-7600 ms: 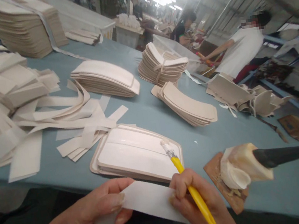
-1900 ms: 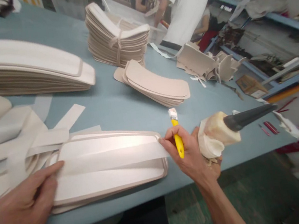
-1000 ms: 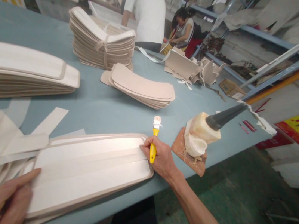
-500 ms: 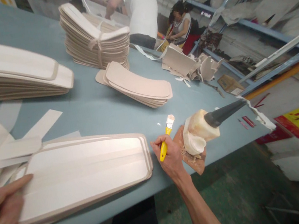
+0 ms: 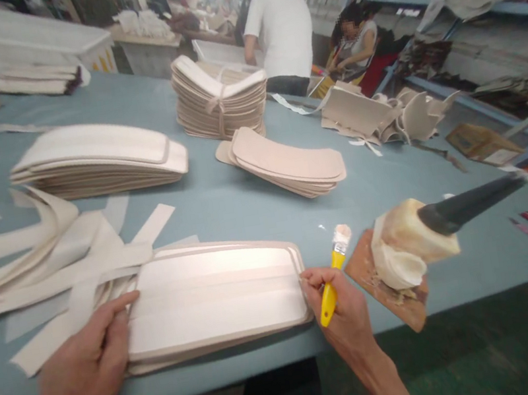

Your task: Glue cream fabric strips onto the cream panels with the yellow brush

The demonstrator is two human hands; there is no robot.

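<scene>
A stack of long beige panels with white top faces (image 5: 214, 299) lies before me at the table's near edge. At its left end is my left hand (image 5: 86, 359), index finger stretched out over the panel edge; the lower fingers are partly hidden. My right hand (image 5: 344, 308) is closed around a paintbrush (image 5: 329, 300) with a yellow handle, bristles pointing up and away. The right fingertips touch the right end of the top panel. Just right of this hand stands a whitish, glue-crusted container (image 5: 395, 237) with a dark cone-shaped part, on a stained brown board (image 5: 415, 314).
Loose beige strips (image 5: 72, 254) cover the left of the table (image 5: 186, 210). Farther back are a curved panel stack (image 5: 102, 156), a tied bundle (image 5: 223, 100), a smaller pile (image 5: 288, 160) and curled scraps (image 5: 375, 113). Two people (image 5: 281, 34) work beyond the table.
My view has swung left, showing more of the table's left side. The right hand, still with the brush, has come to the panel's right end. My left hand stays at the left end.
</scene>
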